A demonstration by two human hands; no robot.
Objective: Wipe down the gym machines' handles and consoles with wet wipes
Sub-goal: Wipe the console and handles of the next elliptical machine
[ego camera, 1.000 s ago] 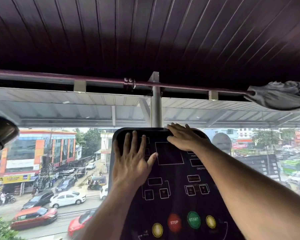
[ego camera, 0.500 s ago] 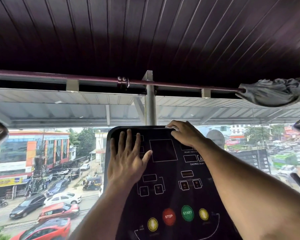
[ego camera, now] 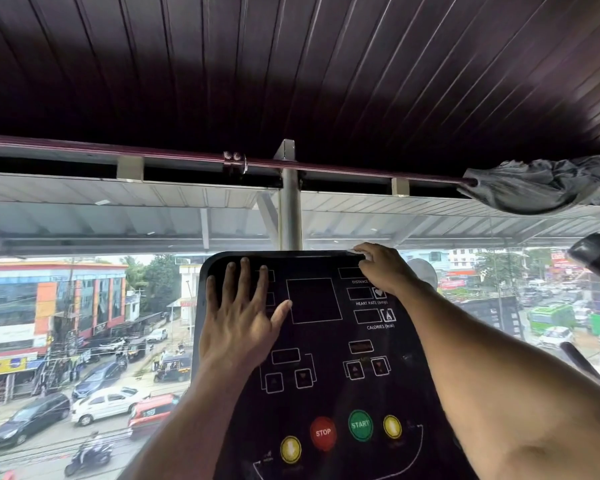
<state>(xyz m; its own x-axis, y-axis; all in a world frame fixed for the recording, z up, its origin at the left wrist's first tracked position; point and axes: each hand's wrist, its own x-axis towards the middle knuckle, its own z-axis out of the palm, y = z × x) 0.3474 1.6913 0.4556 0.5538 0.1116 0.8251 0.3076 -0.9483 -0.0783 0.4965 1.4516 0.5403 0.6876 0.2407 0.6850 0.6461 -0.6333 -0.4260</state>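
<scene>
A black machine console (ego camera: 326,362) with outlined display boxes and red, green and yellow buttons fills the lower middle. My left hand (ego camera: 239,317) lies flat on its upper left part, fingers spread and straight. My right hand (ego camera: 381,268) is at the console's top right corner, its fingers curled over a white wet wipe (ego camera: 355,251) of which only a small edge shows against the top rim.
A glass window stands right behind the console, with a metal post (ego camera: 290,216) and a rail (ego camera: 153,155) above. Grey cloth (ego camera: 548,188) hangs on the rail at right. A black handle end (ego camera: 596,258) shows at the right edge.
My right hand has slid with the wipe from the console's top middle to its top right corner. The left hand has stayed flat in the same spot.
</scene>
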